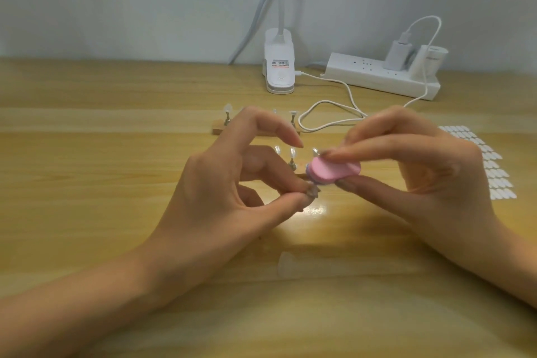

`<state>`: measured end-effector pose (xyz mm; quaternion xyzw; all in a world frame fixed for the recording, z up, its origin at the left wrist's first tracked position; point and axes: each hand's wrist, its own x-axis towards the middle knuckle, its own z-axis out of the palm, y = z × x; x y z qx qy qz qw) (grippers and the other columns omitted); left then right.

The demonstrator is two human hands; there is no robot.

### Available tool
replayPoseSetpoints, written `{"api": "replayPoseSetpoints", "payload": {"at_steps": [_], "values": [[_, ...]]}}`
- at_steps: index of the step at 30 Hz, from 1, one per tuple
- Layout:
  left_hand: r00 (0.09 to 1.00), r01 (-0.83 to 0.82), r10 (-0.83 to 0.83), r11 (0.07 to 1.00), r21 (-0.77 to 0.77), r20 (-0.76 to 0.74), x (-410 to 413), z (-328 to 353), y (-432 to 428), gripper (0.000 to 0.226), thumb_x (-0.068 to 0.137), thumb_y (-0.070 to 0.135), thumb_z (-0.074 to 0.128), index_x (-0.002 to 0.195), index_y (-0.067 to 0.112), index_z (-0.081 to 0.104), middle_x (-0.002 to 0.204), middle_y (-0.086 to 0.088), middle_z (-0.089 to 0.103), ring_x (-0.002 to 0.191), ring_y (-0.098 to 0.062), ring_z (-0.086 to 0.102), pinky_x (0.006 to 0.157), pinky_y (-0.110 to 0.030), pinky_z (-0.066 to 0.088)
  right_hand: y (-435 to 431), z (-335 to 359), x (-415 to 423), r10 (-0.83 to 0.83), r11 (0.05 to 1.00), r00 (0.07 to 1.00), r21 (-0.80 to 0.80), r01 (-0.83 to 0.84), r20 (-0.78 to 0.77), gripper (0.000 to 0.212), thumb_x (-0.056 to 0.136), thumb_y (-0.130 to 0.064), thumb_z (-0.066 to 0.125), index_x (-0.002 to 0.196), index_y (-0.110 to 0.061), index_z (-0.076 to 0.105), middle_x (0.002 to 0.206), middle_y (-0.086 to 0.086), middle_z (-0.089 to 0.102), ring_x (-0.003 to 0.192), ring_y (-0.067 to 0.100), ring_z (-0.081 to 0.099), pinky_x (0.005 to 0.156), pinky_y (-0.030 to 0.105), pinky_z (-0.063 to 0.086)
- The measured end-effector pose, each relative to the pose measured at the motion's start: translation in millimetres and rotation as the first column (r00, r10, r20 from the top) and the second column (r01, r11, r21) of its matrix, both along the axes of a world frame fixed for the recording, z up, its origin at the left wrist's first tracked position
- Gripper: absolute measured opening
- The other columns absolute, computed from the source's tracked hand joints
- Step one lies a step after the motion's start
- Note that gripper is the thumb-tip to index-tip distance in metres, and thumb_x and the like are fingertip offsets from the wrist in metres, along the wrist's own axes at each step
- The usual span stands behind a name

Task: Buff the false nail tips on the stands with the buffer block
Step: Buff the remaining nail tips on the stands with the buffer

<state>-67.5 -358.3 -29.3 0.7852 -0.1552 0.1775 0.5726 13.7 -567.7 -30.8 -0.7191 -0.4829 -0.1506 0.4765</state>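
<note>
My right hand (421, 166) pinches a pink buffer block (331, 170) between thumb and fingers, its left end lying against a small stand (312, 190). My left hand (232, 192) pinches that stand between thumb and middle finger, with the index finger raised above. The nail tip on this stand is hidden under the block. Behind my hands, other clear nail tips (292, 152) sit on metal stands. A far wooden base (219, 127) carries more stands with a tip (227, 109) on top, partly hidden by my left hand.
A white clip lamp (279, 67) and a power strip (380, 75) with chargers stand at the back by the wall. A white cable (328, 113) loops across the wooden table (101, 139). A sheet of spare nail tips (491, 163) lies at the right.
</note>
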Motion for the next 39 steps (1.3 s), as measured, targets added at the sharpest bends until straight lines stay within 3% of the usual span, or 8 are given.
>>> {"api": "replayPoseSetpoints", "payload": {"at_steps": [6, 11, 15, 20, 27, 31, 35, 39], "values": [[0.996, 0.023, -0.040, 0.983, -0.182, -0.085, 4.7, -0.1, 5.3, 0.036, 0.078, 0.010, 0.078, 0.102, 0.025, 0.057, 0.082, -0.003, 0.072, 0.081, -0.021, 0.075, 0.047, -0.023, 0.049, -7.8, 5.5, -0.7, 0.070, 0.980, 0.996, -0.183, -0.079, -0.056, 0.024, 0.091, -0.024, 0.068, 0.115, -0.019, 0.069, 0.104, 0.003, 0.061, 0.092, 0.022, 0.062, 0.075, 0.032, 0.049], [0.994, 0.044, -0.067, 0.971, -0.235, -0.091, 3.3, 0.7, 7.9, 0.036, 0.077, 0.011, 0.078, 0.103, 0.022, 0.056, 0.088, -0.007, 0.071, 0.084, -0.027, 0.075, 0.053, -0.024, 0.054, -10.6, 5.0, -10.9, 0.022, 0.831, 0.972, -0.545, 0.111, 0.233, 0.024, 0.087, -0.036, 0.061, 0.107, -0.028, 0.072, 0.109, -0.005, 0.059, 0.102, 0.017, 0.053, 0.093, 0.024, 0.041], [0.993, 0.039, -0.062, 0.977, -0.210, -0.105, 3.0, 1.2, 10.4, 0.040, 0.074, 0.012, 0.081, 0.103, 0.025, 0.057, 0.084, -0.002, 0.069, 0.079, -0.027, 0.074, 0.056, -0.025, 0.055, 3.1, 11.6, -29.6, 0.085, 0.842, 0.971, -0.538, 0.050, 0.223, 0.020, 0.088, -0.046, 0.070, 0.104, -0.036, 0.075, 0.113, -0.015, 0.059, 0.104, 0.005, 0.045, 0.095, 0.015, 0.032], [0.993, 0.036, -0.051, 0.989, -0.145, -0.102, 2.1, 1.1, 11.1, 0.041, 0.075, 0.014, 0.081, 0.105, 0.027, 0.056, 0.082, 0.003, 0.070, 0.081, -0.013, 0.070, 0.054, -0.025, 0.053, 20.1, 3.3, -43.0, 0.155, 0.803, 0.974, -0.595, -0.029, 0.163, 0.010, 0.092, -0.045, 0.068, 0.092, -0.037, 0.073, 0.100, -0.020, 0.063, 0.099, 0.006, 0.047, 0.087, 0.040, 0.043], [0.988, 0.076, -0.094, 0.986, -0.148, -0.123, 2.2, 0.0, 12.2, 0.042, 0.074, 0.014, 0.082, 0.106, 0.024, 0.056, 0.082, 0.001, 0.069, 0.081, -0.012, 0.069, 0.050, -0.025, 0.050, 19.1, 5.5, -41.8, 0.027, 0.814, 0.977, -0.572, 0.101, 0.211, 0.014, 0.084, -0.042, 0.068, 0.092, -0.032, 0.065, 0.081, -0.023, 0.054, 0.085, 0.006, 0.045, 0.084, 0.035, 0.038], [0.983, 0.086, -0.109, 0.983, -0.162, -0.145, 2.1, -0.9, 12.6, 0.041, 0.073, 0.014, 0.082, 0.105, 0.024, 0.058, 0.082, 0.002, 0.069, 0.079, -0.012, 0.069, 0.049, -0.025, 0.049, 4.7, 22.5, -26.0, 0.039, 0.829, 0.998, -0.560, -0.002, 0.054, 0.015, 0.089, -0.044, 0.067, 0.095, -0.032, 0.073, 0.083, -0.021, 0.061, 0.088, 0.010, 0.053, 0.085, 0.025, 0.039], [0.979, 0.102, -0.129, 0.980, -0.171, -0.157, 1.7, -0.4, 12.3, 0.041, 0.073, 0.021, 0.083, 0.104, 0.026, 0.058, 0.082, 0.004, 0.070, 0.080, -0.011, 0.069, 0.049, -0.023, 0.049, -4.6, 27.6, -13.9, 0.150, 0.742, 0.986, -0.652, -0.159, -0.070, 0.022, 0.081, -0.038, 0.075, 0.102, -0.034, 0.077, 0.089, -0.014, 0.062, 0.090, 0.014, 0.054, 0.085, 0.021, 0.041], [0.978, 0.109, -0.135, 0.981, -0.164, -0.160, 1.7, 0.1, 11.5, 0.039, 0.074, 0.020, 0.083, 0.104, 0.026, 0.058, 0.082, 0.004, 0.069, 0.079, -0.010, 0.069, 0.049, -0.024, 0.049, 1.0, 16.7, -13.6, 0.180, 0.722, 0.984, -0.679, -0.130, 0.004, 0.016, 0.086, -0.040, 0.071, 0.101, -0.041, 0.075, 0.086, -0.017, 0.057, 0.089, 0.008, 0.049, 0.087, 0.027, 0.038]]}}
